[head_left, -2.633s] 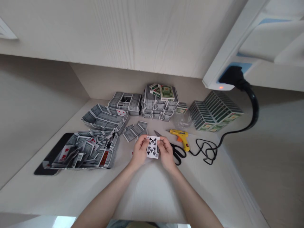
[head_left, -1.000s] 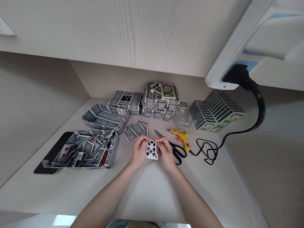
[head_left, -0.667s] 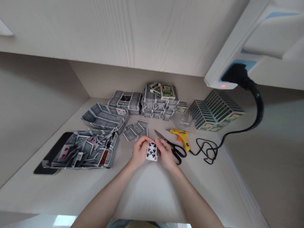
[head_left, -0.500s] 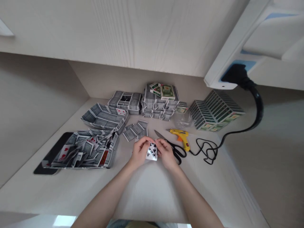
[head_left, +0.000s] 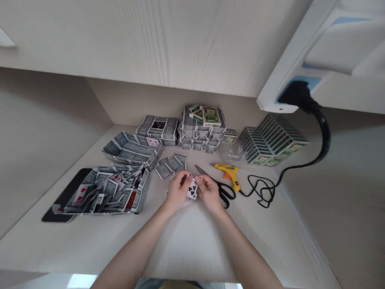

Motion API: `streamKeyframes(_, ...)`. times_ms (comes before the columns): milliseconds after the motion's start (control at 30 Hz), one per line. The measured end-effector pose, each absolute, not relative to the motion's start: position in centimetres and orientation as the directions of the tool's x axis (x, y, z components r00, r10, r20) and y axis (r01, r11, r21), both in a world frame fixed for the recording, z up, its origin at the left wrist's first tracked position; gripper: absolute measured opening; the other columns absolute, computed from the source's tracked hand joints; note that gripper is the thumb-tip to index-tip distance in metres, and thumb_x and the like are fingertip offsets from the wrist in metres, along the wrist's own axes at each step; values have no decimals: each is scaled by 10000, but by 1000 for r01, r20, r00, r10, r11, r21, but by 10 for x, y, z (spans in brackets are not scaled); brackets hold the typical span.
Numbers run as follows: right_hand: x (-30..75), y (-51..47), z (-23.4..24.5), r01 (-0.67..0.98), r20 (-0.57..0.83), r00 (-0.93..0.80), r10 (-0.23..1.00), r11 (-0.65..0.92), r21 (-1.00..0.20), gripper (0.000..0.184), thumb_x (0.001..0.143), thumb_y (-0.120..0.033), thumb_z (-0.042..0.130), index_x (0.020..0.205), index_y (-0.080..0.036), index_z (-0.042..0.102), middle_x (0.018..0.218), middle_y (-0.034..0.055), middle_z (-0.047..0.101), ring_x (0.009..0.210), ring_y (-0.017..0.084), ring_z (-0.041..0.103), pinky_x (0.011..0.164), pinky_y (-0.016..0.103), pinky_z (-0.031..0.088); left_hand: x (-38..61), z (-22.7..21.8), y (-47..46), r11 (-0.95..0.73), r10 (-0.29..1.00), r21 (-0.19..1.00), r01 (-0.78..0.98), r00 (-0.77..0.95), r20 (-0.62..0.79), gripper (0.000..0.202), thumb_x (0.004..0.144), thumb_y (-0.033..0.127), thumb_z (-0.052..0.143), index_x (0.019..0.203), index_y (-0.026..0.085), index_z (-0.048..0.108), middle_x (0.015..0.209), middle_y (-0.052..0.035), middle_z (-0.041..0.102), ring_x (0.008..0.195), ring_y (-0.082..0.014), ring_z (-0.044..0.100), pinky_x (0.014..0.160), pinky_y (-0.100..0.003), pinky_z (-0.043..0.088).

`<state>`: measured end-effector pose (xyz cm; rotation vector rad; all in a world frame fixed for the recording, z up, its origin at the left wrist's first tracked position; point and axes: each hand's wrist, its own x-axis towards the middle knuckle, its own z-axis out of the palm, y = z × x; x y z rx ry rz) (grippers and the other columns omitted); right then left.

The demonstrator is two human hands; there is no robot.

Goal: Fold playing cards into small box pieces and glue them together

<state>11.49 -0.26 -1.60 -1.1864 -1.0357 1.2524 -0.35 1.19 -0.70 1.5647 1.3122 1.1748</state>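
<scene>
Between my two hands is a white playing card (head_left: 192, 190) with black club marks, its face toward me. My left hand (head_left: 177, 191) pinches its left edge, and my right hand (head_left: 209, 193) grips its upper right side with bent fingers. Just beyond my left hand, several grey-backed cards (head_left: 171, 165) lie spread on the tabletop. Black-handled scissors (head_left: 226, 191) rest beside my right hand, blades pointing up and left. Past them lies a yellow glue gun (head_left: 227, 171) with an orange trigger.
At left, a card-made box (head_left: 143, 200) full of loose cards overlaps a dark flat object (head_left: 63, 200). An open card-made tray (head_left: 128, 150) sits behind it. Card-covered blocks (head_left: 201, 132) and stacked card packs (head_left: 273, 140) line the back. A black cord (head_left: 300, 166) runs up to a socket.
The card has turned and tilted between my fingers, and its lower corner now shows a printed index. My right fingers have shifted slightly on its edge.
</scene>
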Motion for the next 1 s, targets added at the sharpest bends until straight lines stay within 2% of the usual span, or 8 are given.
streamKeyframes(133,115,-4,-9,-112,-60,23,998,-57,-992,305,726,-481,574,729,-176,555,399,-85,400,323,65,324,354,205,249,-4,-8,12,-195,981,932,305,54,188,160,823,302,439,787,181,536,749,2,552,695,-114,505,628,-213,384)
streamKeyframes(367,118,-4,-11,-202,-119,-165,979,-152,-967,286,726,-475,574,723,-196,514,502,-59,524,326,81,438,348,209,326,-9,-12,14,-254,966,847,466,80,246,202,841,327,393,764,188,518,718,2,550,702,-129,509,648,-229,378)
streamKeyframes(567,120,-5,-8,-129,-117,-149,982,-137,-982,282,732,-460,565,685,-188,504,445,-69,503,310,82,440,347,203,311,-9,-11,14,-274,961,782,561,140,237,192,819,346,419,739,191,498,616,25,516,588,-115,475,560,-218,349)
streamKeyframes(767,118,-6,-10,-90,-103,-115,988,-114,-989,245,751,-409,545,652,-191,496,388,-82,450,296,86,426,346,204,323,-9,-14,13,-326,944,707,628,176,279,195,823,342,419,712,193,478,626,17,522,600,-120,487,579,-224,347)
streamKeyframes(1000,114,-2,-25,-72,-98,-81,992,-104,-992,284,756,-472,521,689,-196,506,432,-68,476,294,79,398,321,202,294,-9,-13,10,-354,929,578,736,205,308,219,844,345,385,705,204,478,654,-11,550,627,-141,509,565,-229,319)
